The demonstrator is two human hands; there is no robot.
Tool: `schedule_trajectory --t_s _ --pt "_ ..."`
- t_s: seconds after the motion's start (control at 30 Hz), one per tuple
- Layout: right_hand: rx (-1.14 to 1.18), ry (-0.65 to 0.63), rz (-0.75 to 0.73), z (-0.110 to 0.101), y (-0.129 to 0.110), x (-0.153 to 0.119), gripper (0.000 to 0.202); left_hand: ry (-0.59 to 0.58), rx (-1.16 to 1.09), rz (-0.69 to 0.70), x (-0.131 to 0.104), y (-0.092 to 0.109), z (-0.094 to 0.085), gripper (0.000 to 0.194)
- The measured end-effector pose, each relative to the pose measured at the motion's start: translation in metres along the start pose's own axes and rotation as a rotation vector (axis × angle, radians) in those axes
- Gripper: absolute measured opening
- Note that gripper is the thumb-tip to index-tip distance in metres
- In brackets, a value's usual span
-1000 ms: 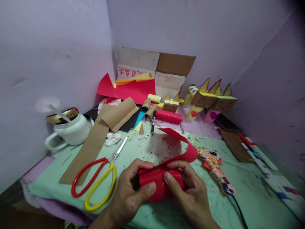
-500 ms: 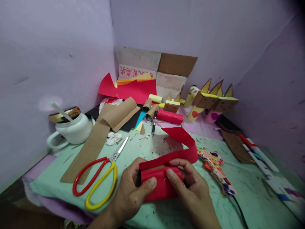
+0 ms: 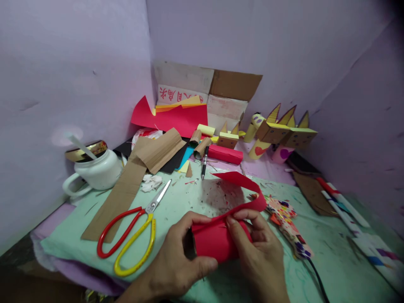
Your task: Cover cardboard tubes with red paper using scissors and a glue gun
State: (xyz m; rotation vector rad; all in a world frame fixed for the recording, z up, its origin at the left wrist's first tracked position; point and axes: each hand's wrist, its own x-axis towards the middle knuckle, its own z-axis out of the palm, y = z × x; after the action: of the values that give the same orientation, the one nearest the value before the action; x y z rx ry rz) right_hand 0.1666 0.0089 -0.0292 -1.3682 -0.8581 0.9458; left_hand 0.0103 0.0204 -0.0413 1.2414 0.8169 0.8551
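Observation:
Between my two hands is a tube covered in red paper (image 3: 214, 244), held low over the table's near side. My left hand (image 3: 179, 252) grips its left end, thumb below and fingers along the top. At the right end, my right hand (image 3: 257, 244) pinches the paper's upper edge with thumb and index finger. A long loose strip of red paper (image 3: 249, 185) curls up from that edge and away to the back. Left of my hands lie scissors (image 3: 148, 212) with one red and one yellow handle, blades apart. A pattern-covered glue gun (image 3: 288, 223) with a black cord rests to the right.
Cardboard strips (image 3: 126, 198) and a white mug (image 3: 99, 170) are at the left. Behind stand red paper sheets (image 3: 176, 120), a pen (image 3: 205, 164), a red roll (image 3: 225, 154) and cardboard animal figures (image 3: 277, 132). Markers (image 3: 344, 202) lie far right, near the wall.
The tube has turned and shifted slightly right, and the strip now lies against its top edge where a gap showed bare cardboard. My left thumb has slid lower; my right fingers pinch the edge.

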Motion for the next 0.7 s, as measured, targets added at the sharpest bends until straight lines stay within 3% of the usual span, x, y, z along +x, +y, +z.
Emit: schedule_trajectory --t_s 0.27,0.37,0.47,0.53,0.6,0.7 --pt "-0.039 -0.035 -0.004 0.002 -0.002 0.001 0.027 0.026 -0.062 -0.02 0.004 0.0 0.002 0.038" --pt "-0.198 -0.078 -0.018 -0.01 -0.008 0.006 0.036 0.016 -0.126 -0.01 0.006 0.0 0.002 0.036" --pt "-0.434 -0.042 -0.09 -0.041 -0.02 0.016 0.045 0.04 -0.126 -0.042 0.007 0.001 0.0 0.043" --pt "-0.567 0.106 -0.136 -0.07 -0.027 0.026 0.048 0.057 -0.107 -0.051 0.008 0.001 -0.001 0.046" --pt "-0.846 0.224 -0.123 -0.102 -0.03 0.036 0.047 0.07 -0.1 -0.038 0.008 -0.001 -0.002 0.046" --pt "-1.094 0.172 -0.016 -0.137 -0.026 0.051 0.043 0.073 -0.101 -0.034 0.007 -0.002 -0.003 0.047"
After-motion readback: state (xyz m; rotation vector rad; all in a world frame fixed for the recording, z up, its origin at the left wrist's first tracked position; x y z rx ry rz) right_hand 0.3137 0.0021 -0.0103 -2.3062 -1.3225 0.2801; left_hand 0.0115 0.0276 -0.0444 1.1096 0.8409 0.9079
